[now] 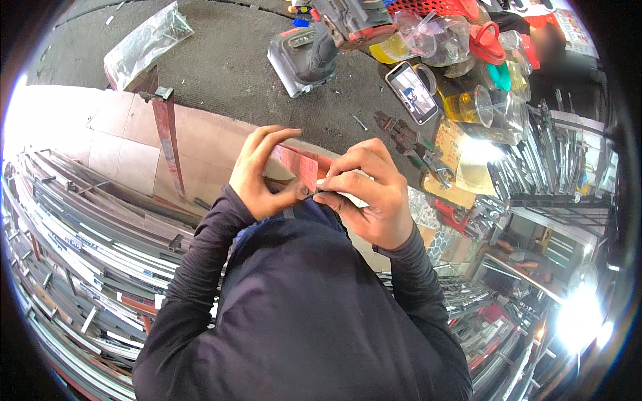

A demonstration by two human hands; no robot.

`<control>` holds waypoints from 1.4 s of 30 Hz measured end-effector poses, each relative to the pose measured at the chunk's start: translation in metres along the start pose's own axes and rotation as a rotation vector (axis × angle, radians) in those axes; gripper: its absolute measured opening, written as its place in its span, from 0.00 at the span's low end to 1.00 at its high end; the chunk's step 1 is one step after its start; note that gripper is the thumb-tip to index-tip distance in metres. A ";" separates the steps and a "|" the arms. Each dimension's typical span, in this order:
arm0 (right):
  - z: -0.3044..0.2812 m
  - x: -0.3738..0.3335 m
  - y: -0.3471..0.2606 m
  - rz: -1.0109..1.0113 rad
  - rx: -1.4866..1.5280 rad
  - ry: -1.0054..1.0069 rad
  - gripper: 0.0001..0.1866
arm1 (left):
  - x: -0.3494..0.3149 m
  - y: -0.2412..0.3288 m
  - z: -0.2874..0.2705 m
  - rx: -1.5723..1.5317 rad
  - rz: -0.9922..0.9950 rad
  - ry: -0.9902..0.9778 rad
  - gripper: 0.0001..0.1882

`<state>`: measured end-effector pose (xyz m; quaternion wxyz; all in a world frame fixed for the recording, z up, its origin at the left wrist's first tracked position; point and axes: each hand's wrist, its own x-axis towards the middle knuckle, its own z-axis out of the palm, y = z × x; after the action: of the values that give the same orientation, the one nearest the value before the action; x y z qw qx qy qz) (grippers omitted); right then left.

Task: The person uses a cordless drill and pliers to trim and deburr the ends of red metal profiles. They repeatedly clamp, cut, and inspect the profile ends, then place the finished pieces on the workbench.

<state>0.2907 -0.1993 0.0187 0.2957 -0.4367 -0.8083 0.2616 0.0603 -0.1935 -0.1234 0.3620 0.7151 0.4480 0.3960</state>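
Observation:
Close in front of my body, my left hand [256, 179] is closed around a flat, reddish rectangular piece [296, 166] with straight edges. Its thumb lies along the near side and the fingers curl over the far side. My right hand [376, 195] is at the piece's right end, thumb and fingertips pinched together. Between those fingertips sits something small and dark, too small to name. Beyond both hands lies a dark work surface [227, 80], with a loose screw [360, 122] on it to the right.
A cordless power tool [299, 62] stands at the top. Right of it lie a phone [411, 92], pliers [438, 167], cups of yellow liquid [465, 105] and a red basket [438, 7]. A clear plastic bag [148, 43] lies far left. Metal bars [80, 247] are stacked at left.

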 end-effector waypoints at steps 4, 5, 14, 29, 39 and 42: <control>0.005 0.003 -0.004 -0.011 0.032 -0.033 0.15 | 0.019 0.038 0.016 -0.337 0.136 -0.043 0.35; 0.006 0.003 -0.005 -0.023 0.022 -0.040 0.15 | 0.024 0.036 0.025 -0.414 0.134 -0.050 0.31; -0.005 0.010 -0.023 -0.065 0.110 0.253 0.12 | 0.015 0.014 0.055 -0.440 0.206 0.068 0.15; -0.089 -0.147 0.208 0.540 -0.840 -0.088 0.42 | 0.010 0.010 0.024 -0.432 0.320 0.027 0.26; -0.104 -0.115 0.194 0.591 -0.697 -0.190 0.22 | 0.010 0.024 0.026 -0.487 -0.030 -0.001 0.28; -0.101 -0.116 0.177 0.538 -0.755 -0.160 0.17 | 0.021 0.022 0.025 -0.362 0.110 0.033 0.21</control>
<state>0.5107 -0.1974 -0.0613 -0.0255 -0.6863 -0.7252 0.0493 0.0963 -0.1850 -0.1096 0.4553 0.6552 0.3353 0.5010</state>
